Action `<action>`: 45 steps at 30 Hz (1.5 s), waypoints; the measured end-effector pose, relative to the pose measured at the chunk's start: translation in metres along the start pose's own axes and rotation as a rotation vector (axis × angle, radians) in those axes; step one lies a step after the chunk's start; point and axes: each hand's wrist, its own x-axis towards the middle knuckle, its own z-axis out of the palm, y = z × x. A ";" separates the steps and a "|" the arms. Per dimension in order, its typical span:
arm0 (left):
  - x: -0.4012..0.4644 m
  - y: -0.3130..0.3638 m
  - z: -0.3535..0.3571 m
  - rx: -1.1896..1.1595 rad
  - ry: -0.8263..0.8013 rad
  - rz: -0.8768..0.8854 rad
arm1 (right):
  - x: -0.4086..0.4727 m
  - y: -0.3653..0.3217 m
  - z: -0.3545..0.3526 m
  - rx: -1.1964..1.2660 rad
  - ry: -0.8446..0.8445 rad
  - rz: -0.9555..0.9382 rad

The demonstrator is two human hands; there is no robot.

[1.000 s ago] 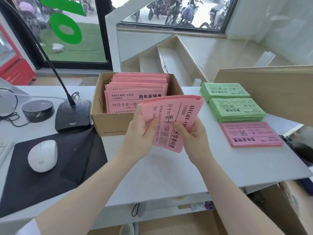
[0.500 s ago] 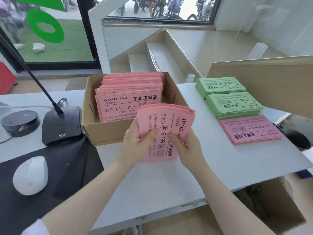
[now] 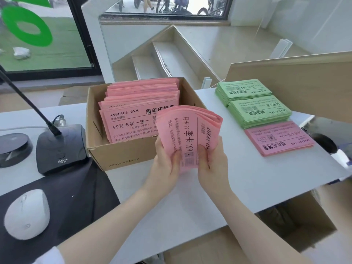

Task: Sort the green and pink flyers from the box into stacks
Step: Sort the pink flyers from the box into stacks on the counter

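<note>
- Left hand [image 3: 166, 164], right hand [image 3: 211, 164]: both grip pink bundle [image 3: 187, 134] between them.
- Box [image 3: 122, 155]: behind left hand.
- Green stacks [image 3: 257, 109]: beyond right hand.

Pink flyer bundle [image 3: 187, 138] turned from tilted to upright, top edges now fanned, apparently thumbed apart, left hand [image 3: 166, 164] and right hand [image 3: 212, 162] closer together

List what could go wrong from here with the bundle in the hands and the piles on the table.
1. Both hands, left hand and right hand, grip only the bottom of the fanned pink bundle; loose sheets could slip out.
2. The pink pile lies close to the table edge; a careless drop might push it off.
3. It touches the nearer green pile; sheets could get mixed.
</note>
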 end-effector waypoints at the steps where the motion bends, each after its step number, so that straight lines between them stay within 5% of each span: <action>1: 0.000 0.000 0.000 0.002 0.017 0.022 | -0.002 -0.001 0.001 0.000 0.019 -0.017; 10: 0.003 -0.017 0.003 -0.020 -0.227 -0.050 | 0.009 0.013 -0.011 0.005 -0.027 0.148; 17: 0.014 0.003 0.026 -0.426 -0.359 -0.170 | 0.039 0.016 -0.095 0.246 -0.389 0.442; 20: 0.039 0.014 0.038 -0.588 -0.384 -0.331 | 0.053 0.025 -0.129 0.178 -0.546 0.511; 28: 0.083 0.034 0.106 -0.302 -0.832 -0.478 | 0.109 0.064 -0.208 -0.399 -0.981 0.504; 32: 0.087 0.027 0.166 -0.244 -0.613 -0.466 | 0.132 0.090 -0.240 -0.481 -1.031 0.466; 37: 0.093 0.016 0.208 -0.496 -0.405 -0.502 | 0.164 0.128 -0.298 -0.463 -0.720 0.487; 42: 0.092 0.005 0.240 -0.644 -0.186 -0.588 | 0.172 0.183 -0.343 0.134 -0.379 0.682; 45: 0.093 0.004 0.260 -0.572 -0.097 -0.594 | 0.167 0.201 -0.346 0.373 -0.439 0.836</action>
